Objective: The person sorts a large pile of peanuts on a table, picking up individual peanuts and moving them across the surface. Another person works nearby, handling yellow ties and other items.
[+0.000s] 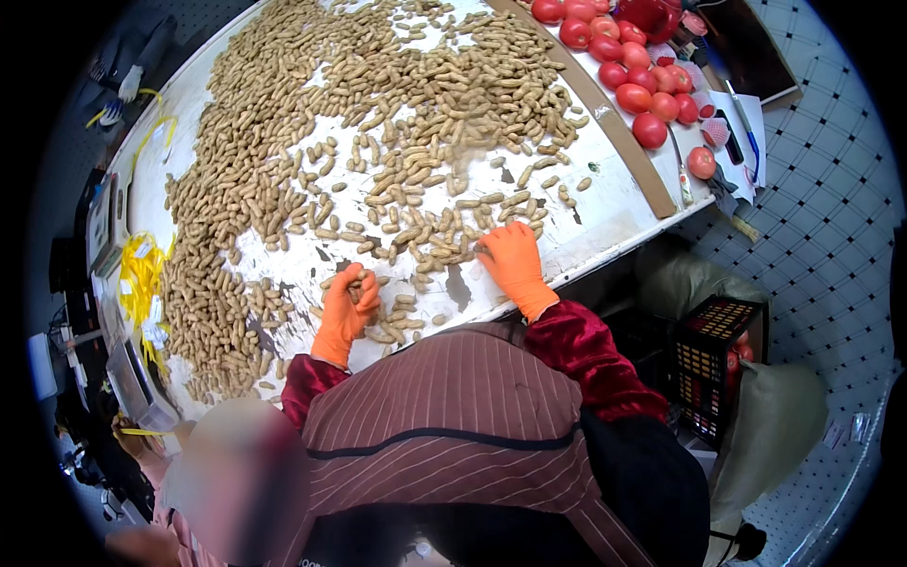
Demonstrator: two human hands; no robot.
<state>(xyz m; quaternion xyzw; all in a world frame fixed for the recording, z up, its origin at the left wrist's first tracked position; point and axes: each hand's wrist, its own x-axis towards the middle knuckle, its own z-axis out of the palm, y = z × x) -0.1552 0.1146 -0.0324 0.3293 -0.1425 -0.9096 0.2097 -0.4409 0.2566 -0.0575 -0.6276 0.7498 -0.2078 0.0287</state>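
Note:
A large spread of unshelled peanuts (283, 142) covers much of the white tabletop (588, 244), whose paint is chipped in places. My left hand (346, 315), in an orange glove, curls over the near part of the table with peanuts (359, 278) held between thumb and fingers. A small group of loose peanuts (400, 319) lies just right of it. My right hand (516, 266), gloved the same way, is lowered palm-down at the near edge of a thin scatter of peanuts (446, 241). Its fingertips reach those peanuts, and whether they grip one is hidden.
Beyond a cardboard strip (602, 113) lie many tomatoes (634, 98), a knife (684, 184) and a pen (751, 145). Yellow straps (142, 273) hang at the left edge, near another person (234, 482). A black crate (708, 368) and a sack (772, 425) stand at right.

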